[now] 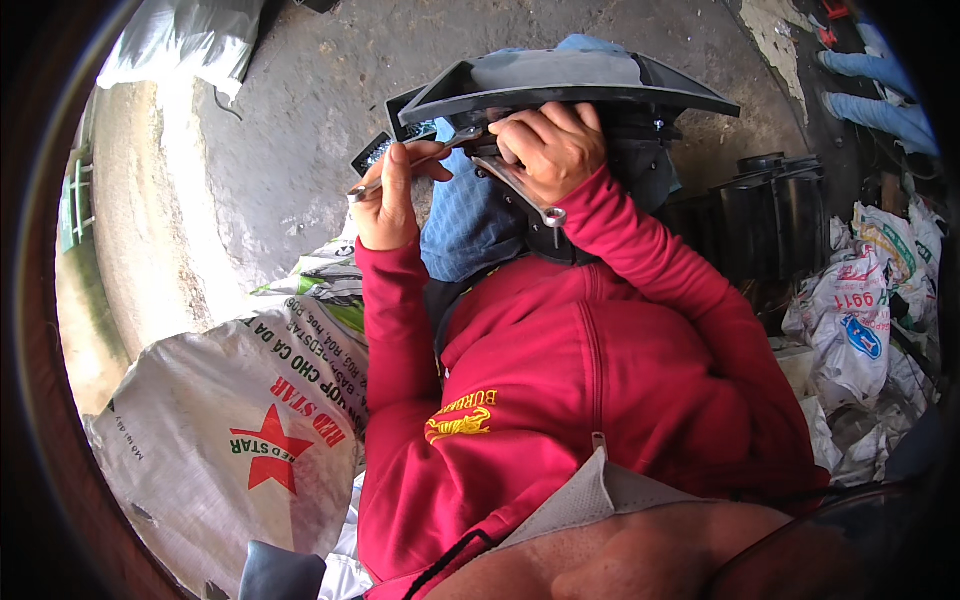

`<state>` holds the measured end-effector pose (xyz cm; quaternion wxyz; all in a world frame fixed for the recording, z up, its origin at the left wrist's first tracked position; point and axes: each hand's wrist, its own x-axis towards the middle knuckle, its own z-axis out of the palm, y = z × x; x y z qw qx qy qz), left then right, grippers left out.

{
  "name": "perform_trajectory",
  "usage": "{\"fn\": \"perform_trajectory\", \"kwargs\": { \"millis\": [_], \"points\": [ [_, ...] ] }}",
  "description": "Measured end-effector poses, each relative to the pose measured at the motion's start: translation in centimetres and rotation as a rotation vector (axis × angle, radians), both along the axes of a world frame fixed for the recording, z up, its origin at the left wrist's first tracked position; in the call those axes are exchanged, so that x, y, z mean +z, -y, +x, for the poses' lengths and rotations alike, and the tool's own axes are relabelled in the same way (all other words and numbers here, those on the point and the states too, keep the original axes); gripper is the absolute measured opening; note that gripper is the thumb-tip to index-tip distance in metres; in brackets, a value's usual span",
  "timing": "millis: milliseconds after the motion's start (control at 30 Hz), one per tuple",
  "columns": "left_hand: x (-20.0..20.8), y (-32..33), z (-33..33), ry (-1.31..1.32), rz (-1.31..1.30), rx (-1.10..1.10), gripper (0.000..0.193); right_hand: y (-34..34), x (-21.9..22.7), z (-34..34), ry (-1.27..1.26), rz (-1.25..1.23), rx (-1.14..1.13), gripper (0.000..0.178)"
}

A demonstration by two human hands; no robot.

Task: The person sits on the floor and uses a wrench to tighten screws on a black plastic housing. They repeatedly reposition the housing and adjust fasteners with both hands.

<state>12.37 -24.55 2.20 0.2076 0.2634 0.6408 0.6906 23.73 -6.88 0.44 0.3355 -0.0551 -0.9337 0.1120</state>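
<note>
My left hand is closed around a metal wrench; its ring end sticks out by the wrist side and its other end points to the black part. In my right hand there is a second metal wrench, lying slantwise with its ring end toward me. Both wrenches' far ends meet the underside of a large black plastic part with a grey inner face, which rests over my knees. My right fingers press against its near edge. What the wrench ends grip is hidden in shadow.
A small black tray of screws lies left of the part. Black plastic housings stand at right, near crumpled white sacks. A large white sack with a red star lies at left. Another person's blue-trousered legs show far right.
</note>
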Motion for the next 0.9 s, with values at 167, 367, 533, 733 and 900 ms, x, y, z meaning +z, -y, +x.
{"fn": "perform_trajectory", "kwargs": {
  "millis": [167,367,533,733,900],
  "points": [
    [-2.6,0.5,-1.8,0.125,0.045,0.007,0.047,-0.1,0.2,0.0,-0.013,0.013,0.006,0.025],
    [-5.3,0.6,-3.0,0.312,0.176,-0.016,0.045,0.0,0.6,-0.2,-0.019,0.034,0.013,0.026],
    [-7.7,0.3,-3.6,0.396,0.313,-0.065,0.044,0.1,0.4,0.1,-0.004,0.049,0.004,0.02],
    [-8.9,0.2,-3.6,0.457,0.328,-0.084,0.048,0.5,0.5,0.1,0.0,0.036,0.032,0.019],
    [-3.2,1.8,-3.6,0.166,0.196,0.212,0.046,0.5,1.6,0.3,-0.024,0.039,0.013,0.027]
  ]
}}
